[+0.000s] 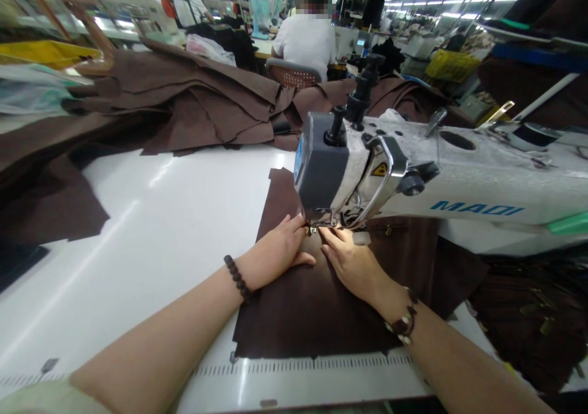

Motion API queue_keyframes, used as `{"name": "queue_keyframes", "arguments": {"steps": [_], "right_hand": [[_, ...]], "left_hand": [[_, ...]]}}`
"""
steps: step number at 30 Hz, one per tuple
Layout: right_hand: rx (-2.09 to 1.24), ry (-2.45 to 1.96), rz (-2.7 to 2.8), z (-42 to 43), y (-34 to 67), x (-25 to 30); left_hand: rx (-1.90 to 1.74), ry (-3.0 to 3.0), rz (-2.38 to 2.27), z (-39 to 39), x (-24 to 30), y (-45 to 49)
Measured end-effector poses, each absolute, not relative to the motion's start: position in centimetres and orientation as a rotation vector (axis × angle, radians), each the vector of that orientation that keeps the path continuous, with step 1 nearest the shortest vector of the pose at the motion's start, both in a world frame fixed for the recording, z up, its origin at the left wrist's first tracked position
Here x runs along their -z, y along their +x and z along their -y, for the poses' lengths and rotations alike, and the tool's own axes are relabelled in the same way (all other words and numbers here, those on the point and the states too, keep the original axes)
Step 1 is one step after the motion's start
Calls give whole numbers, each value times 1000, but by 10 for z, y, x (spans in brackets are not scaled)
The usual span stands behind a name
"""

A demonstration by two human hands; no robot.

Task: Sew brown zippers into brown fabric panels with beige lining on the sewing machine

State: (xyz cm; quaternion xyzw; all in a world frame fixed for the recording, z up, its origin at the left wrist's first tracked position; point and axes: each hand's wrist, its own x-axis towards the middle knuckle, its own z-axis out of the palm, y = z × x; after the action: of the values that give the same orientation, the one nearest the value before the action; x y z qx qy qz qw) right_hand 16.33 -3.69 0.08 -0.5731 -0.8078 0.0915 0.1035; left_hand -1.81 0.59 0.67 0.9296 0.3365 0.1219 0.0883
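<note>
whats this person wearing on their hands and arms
No gloves on the left hand or right hand; forearms uncovered. The left wrist wears a dark bead bracelet, the right wrist a dark-and-pale bracelet. A pale sleeve edge shows by the left elbow.

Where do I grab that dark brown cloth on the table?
Probably pinch the near left corner of the dark brown cloth piece, coming from the left: it lies flat and free there, while the white sewing machine covers its far end.
</note>
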Motion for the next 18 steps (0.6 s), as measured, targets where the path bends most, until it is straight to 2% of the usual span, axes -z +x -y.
{"name": "queue_keyframes", "arguments": {"steps": [13, 18], "right_hand": [[-189, -1720, 2398, 41, 162, -4], [86, -1983, 2258, 53, 166, 2]], "left_hand": [[-309, 2717, -1002, -4, -9, -20], [-168, 2739, -1092, 9, -11, -20]]}}
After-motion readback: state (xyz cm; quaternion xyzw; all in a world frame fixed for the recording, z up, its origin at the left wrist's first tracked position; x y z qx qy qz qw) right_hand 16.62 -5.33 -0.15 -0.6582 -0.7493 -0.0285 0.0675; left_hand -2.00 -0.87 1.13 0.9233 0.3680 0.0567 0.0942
